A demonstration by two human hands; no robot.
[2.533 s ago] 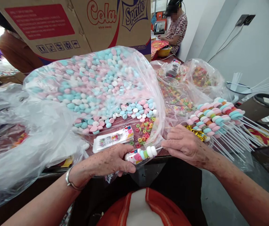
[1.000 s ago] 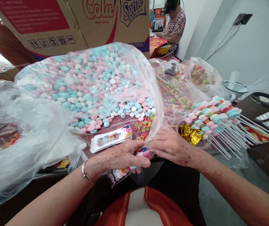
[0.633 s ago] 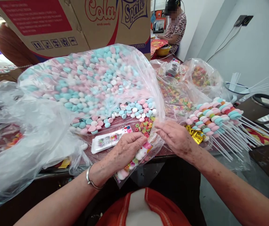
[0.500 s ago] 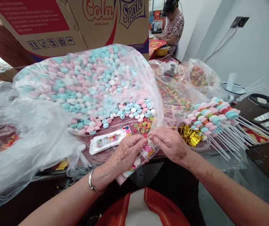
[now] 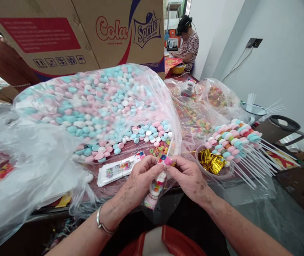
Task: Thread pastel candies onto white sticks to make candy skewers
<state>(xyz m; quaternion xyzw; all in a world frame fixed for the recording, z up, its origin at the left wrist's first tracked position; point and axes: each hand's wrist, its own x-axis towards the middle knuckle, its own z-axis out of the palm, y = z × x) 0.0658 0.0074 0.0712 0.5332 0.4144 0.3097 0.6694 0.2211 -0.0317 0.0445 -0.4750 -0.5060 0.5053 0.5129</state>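
Observation:
Between my two hands is a printed clear candy bag (image 5: 154,190) with pastel candies on a stick inside, hanging down toward my lap. My left hand (image 5: 144,177) pinches the gathered neck of the bag from the left. From the right, my right hand (image 5: 185,174) pinches the same neck, and the colourful top of the bag pokes up between the fingers. Left of my hands lies a banded stack of flat printed bags (image 5: 118,170). Just beyond my fingers are small ring candies (image 5: 159,148). A tub of gold twist ties (image 5: 212,161) stands to the right.
A large clear bag of pastel candies (image 5: 96,99) spreads across the table before a cardboard box (image 5: 88,35). Finished marshmallow-like candy sticks (image 5: 235,140) lie at right near a dark mug (image 5: 281,129). Another person (image 5: 189,46) sits at the back.
The bag has swung from slanting to hanging more upright, and its top is now gathered between my fingers. My view has shifted slightly.

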